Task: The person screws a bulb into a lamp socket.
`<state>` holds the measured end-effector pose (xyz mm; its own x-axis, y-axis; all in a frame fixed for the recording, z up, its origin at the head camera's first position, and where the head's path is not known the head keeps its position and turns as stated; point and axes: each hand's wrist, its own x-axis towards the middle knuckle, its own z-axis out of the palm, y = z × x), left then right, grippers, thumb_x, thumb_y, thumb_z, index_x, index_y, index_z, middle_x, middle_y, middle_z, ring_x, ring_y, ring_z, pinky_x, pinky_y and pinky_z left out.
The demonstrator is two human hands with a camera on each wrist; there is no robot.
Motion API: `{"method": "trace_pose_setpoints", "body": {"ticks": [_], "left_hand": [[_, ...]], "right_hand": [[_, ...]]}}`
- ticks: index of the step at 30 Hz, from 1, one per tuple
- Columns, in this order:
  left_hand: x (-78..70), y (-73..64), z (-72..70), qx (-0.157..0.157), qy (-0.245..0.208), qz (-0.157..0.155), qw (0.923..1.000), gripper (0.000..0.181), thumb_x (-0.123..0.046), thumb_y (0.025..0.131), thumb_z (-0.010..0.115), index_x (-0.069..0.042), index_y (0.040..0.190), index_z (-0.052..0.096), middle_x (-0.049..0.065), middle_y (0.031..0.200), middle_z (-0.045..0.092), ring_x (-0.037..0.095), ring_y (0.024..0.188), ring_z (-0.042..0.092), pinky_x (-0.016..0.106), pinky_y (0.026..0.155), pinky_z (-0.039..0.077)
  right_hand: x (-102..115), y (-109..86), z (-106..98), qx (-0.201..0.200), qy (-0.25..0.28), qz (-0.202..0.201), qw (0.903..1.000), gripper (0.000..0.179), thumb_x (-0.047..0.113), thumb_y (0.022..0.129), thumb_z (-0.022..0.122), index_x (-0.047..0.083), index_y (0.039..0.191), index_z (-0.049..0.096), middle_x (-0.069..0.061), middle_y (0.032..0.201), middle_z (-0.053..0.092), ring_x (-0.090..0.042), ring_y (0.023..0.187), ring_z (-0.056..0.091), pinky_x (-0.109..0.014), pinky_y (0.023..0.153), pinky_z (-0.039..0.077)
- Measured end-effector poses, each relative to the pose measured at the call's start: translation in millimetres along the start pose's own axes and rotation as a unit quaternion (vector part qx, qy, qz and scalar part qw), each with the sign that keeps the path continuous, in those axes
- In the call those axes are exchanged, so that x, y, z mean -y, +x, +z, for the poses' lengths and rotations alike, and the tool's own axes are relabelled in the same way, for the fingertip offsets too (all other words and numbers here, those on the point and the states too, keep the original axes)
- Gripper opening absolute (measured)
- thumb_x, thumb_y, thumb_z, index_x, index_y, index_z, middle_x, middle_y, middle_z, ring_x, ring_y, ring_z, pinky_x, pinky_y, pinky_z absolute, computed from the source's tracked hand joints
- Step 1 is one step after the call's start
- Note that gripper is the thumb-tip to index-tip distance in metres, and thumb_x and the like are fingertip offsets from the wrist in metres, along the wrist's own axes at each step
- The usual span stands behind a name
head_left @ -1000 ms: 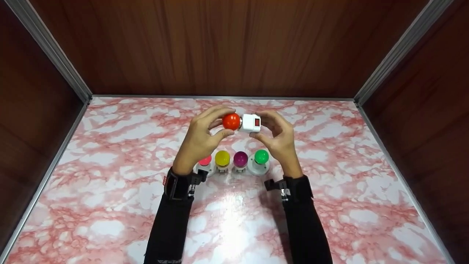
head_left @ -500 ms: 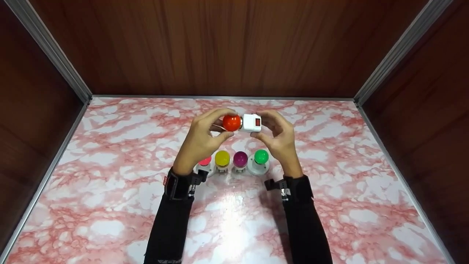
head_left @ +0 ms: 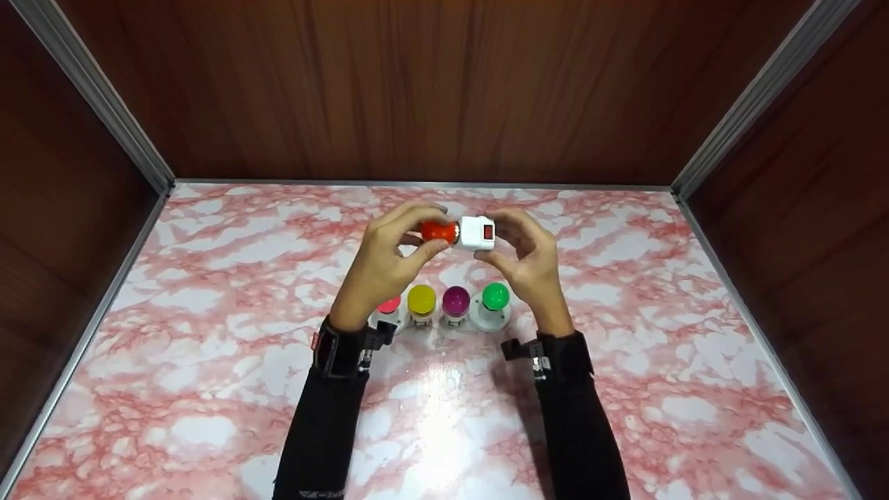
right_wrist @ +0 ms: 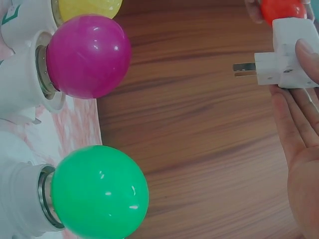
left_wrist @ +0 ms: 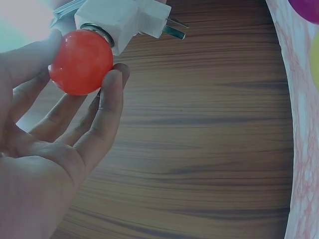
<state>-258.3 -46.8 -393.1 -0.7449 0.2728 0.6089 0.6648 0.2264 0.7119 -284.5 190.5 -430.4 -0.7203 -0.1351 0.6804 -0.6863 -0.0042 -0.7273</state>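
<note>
Above the table, my left hand [head_left: 389, 246] pinches a round red light bulb [head_left: 437, 231] between thumb and fingers. The bulb's metal base meets a white plug-in bulb socket [head_left: 475, 233] with a red switch. My right hand [head_left: 529, 253] grips that socket from the right. In the left wrist view, the red bulb [left_wrist: 82, 62] sits between the fingertips, its metal collar at the socket mouth [left_wrist: 109, 22]. Two flat prongs stick out of the socket [right_wrist: 286, 62] in the right wrist view. How deeply the bulb is threaded is hidden.
Below the hands stands a row of bulbs in white holders: pink [head_left: 389, 304], partly hidden by the left wrist, yellow [head_left: 421, 300], purple [head_left: 456, 301] and green [head_left: 496, 296]. The marbled pink-and-white table [head_left: 229, 389] is enclosed by brown wood-grain walls [head_left: 430, 90].
My left thumb and fingers have shifted forward over the red bulb, covering more of it. My right hand and the socket stay almost still.
</note>
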Motion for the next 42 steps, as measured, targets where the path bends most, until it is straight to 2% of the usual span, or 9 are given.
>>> {"method": "trace_pose_setpoints", "body": {"ticks": [10,24,27,33,34,36,40,41,42], "left_hand": [[-1.6,1.5,-1.3,-0.004,0.005,-0.017,0.9998,0.052,-0.017,0.095,0.081,-0.003,0.143,0.065,0.014,0.138,0.07,0.023,0.112,0.075,0.03,0.097,0.066],[-1.2,0.8,-1.8,0.007,0.024,-0.02,0.9995,0.045,-0.015,0.095,0.081,0.0,0.135,0.069,0.016,0.135,0.069,0.023,0.117,0.075,0.028,0.103,0.063],[-1.2,0.8,-1.7,0.007,0.028,-0.017,0.9994,0.044,-0.013,0.095,0.081,0.0,0.135,0.069,0.016,0.135,0.069,0.023,0.118,0.074,0.028,0.104,0.062],[0.2,0.4,-1.4,0.004,0.037,-0.01,0.9992,0.043,-0.01,0.094,0.08,0.0,0.134,0.07,0.016,0.135,0.07,0.024,0.118,0.073,0.03,0.106,0.062],[0.3,0.2,-1.5,0.004,0.039,-0.009,0.9992,0.042,-0.01,0.094,0.08,-0.001,0.134,0.07,0.016,0.135,0.07,0.024,0.118,0.073,0.03,0.106,0.062],[0.3,-0.1,-1.7,0.004,0.043,-0.008,0.999,0.042,-0.011,0.094,0.08,-0.001,0.134,0.07,0.016,0.135,0.07,0.024,0.118,0.073,0.03,0.106,0.062],[0.3,-0.1,-1.7,0.005,0.051,-0.005,0.9987,0.042,-0.012,0.095,0.08,-0.001,0.134,0.07,0.016,0.135,0.07,0.025,0.118,0.073,0.031,0.106,0.062],[0.3,0.0,-1.6,0.005,0.053,-0.003,0.9986,0.042,-0.012,0.095,0.08,0.0,0.134,0.07,0.016,0.135,0.07,0.025,0.118,0.073,0.031,0.106,0.062],[0.2,0.0,-1.5,0.004,0.054,-0.001,0.9985,0.042,-0.012,0.095,0.08,0.0,0.134,0.07,0.017,0.136,0.07,0.025,0.118,0.073,0.032,0.107,0.062]], "right_hand": [[-0.7,-0.8,-0.7,0.004,-0.006,-0.006,1.0,0.053,-0.011,0.079,0.086,-0.02,0.126,0.061,0.014,0.122,0.074,-0.007,0.112,0.074,-0.026,0.104,0.062],[-0.6,-1.7,-1.2,0.008,-0.008,-0.005,0.9999,0.056,-0.01,0.079,0.086,-0.021,0.127,0.06,0.017,0.124,0.074,-0.006,0.114,0.074,-0.025,0.105,0.062],[-0.4,-2.3,-1.1,0.007,-0.01,0.001,0.9999,0.057,-0.011,0.078,0.086,-0.02,0.128,0.061,0.008,0.124,0.075,-0.006,0.113,0.074,-0.025,0.105,0.062],[-1.8,-2.3,-1.1,0.014,-0.016,0.007,0.9998,0.057,-0.004,0.079,0.088,-0.02,0.127,0.061,-0.037,0.122,0.07,-0.006,0.111,0.074,-0.025,0.104,0.062],[-2.2,-2.2,-1.3,0.016,-0.016,0.007,0.9997,0.057,-0.003,0.08,0.088,-0.02,0.127,0.061,-0.033,0.123,0.071,-0.006,0.111,0.074,-0.025,0.104,0.062],[-2.2,-2.1,-1.5,0.019,-0.015,0.005,0.9997,0.057,0.0,0.081,0.088,-0.02,0.128,0.061,-0.034,0.123,0.071,-0.006,0.111,0.074,-0.026,0.104,0.062],[-2.5,-1.5,-1.6,0.025,-0.016,-0.004,0.9995,0.056,0.001,0.084,0.086,-0.021,0.129,0.061,-0.021,0.122,0.074,-0.007,0.111,0.074,-0.026,0.104,0.062],[-2.5,-1.4,-1.4,0.025,-0.017,-0.006,0.9995,0.056,0.001,0.084,0.085,-0.021,0.129,0.06,-0.025,0.121,0.073,-0.007,0.111,0.073,-0.026,0.104,0.062],[-2.7,-1.2,-1.4,0.026,-0.018,-0.007,0.9995,0.056,0.001,0.085,0.085,-0.022,0.129,0.06,-0.022,0.121,0.073,-0.007,0.111,0.073,-0.026,0.104,0.062]]}}
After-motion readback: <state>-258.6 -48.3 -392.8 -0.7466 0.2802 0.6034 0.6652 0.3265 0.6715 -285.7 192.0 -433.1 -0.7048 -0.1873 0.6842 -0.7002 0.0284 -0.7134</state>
